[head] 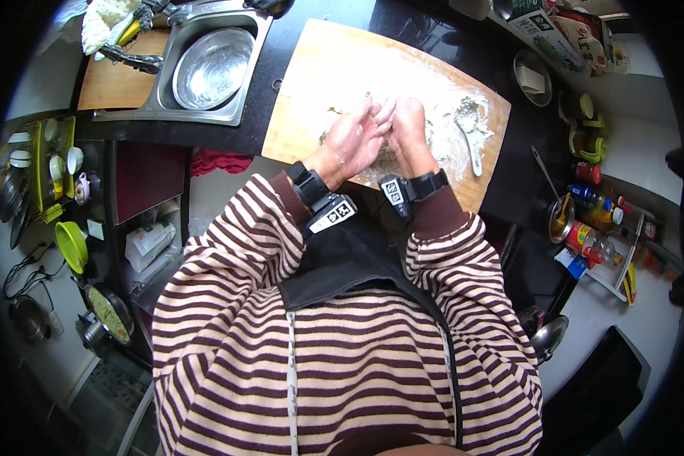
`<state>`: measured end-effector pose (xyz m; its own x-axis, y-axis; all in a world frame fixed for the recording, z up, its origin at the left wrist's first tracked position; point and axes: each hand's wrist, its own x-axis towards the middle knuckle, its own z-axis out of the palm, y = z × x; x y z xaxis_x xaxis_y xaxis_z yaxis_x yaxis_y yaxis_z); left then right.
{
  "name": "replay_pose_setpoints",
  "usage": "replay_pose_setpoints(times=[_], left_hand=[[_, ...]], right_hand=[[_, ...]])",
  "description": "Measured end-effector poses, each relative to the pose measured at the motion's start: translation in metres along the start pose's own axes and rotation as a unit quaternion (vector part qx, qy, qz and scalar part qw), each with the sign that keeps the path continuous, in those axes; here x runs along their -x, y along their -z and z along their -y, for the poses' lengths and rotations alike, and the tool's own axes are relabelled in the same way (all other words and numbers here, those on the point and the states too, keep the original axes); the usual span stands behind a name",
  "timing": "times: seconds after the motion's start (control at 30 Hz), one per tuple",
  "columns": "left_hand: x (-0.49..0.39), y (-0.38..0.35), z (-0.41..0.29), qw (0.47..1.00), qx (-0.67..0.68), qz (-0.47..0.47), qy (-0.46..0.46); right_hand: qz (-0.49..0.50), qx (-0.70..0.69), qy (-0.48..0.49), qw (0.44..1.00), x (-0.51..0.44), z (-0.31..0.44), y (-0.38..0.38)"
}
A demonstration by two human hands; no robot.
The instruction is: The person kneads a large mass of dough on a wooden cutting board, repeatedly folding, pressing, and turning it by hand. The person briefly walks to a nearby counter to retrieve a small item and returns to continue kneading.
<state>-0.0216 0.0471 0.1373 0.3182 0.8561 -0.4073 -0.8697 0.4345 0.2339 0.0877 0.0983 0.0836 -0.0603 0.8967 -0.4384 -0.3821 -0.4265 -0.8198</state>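
Over a wooden board (pixel 330 51) my left hand (pixel 353 139) is turned palm up, with flour on its skin and nothing lying in the palm. Its fingertips meet my right hand (pixel 408 119), whose fingers are curled; what they may enclose is hidden. White flour (pixel 473 117) and crumbly bits cover the board's right part. A white-handled spoon (pixel 475 157) lies in that flour, its handle towards me. Some dough-like bits show on the board below and beside my hands, partly covered by them.
Left of the board, a metal basin (pixel 214 68) sits in a steel sink (pixel 251 34). A glass dish (pixel 531 80) and a small metal bowl (pixel 561 219) with utensils stand to the right, near several bottles (pixel 595 214). A pan (pixel 109 313) holding green food is far left.
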Motion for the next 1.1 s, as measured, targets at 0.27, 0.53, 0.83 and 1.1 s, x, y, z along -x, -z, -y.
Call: replay_pose_setpoints(times=[0.27, 0.53, 0.83, 1.1], left_hand=[[0.001, 0.004, 0.004, 0.997, -0.011, 0.065, -0.036], [0.009, -0.005, 0.012, 0.987, -0.127, 0.092, -0.023], [0.009, 0.006, 0.016, 0.988, -0.111, 0.099, -0.048], [-0.001, 0.017, 0.010, 0.984, -0.130, 0.101, -0.061]], right_hand=[[0.014, -0.191, 0.020, 0.981, 0.032, 0.007, -0.019], [-0.078, -0.116, 0.026, 0.990, 0.042, 0.001, -0.017], [-0.066, -0.187, -0.059, 0.978, 0.027, -0.007, -0.009], [0.024, -0.199, 0.018, 0.980, 0.036, -0.022, -0.003]])
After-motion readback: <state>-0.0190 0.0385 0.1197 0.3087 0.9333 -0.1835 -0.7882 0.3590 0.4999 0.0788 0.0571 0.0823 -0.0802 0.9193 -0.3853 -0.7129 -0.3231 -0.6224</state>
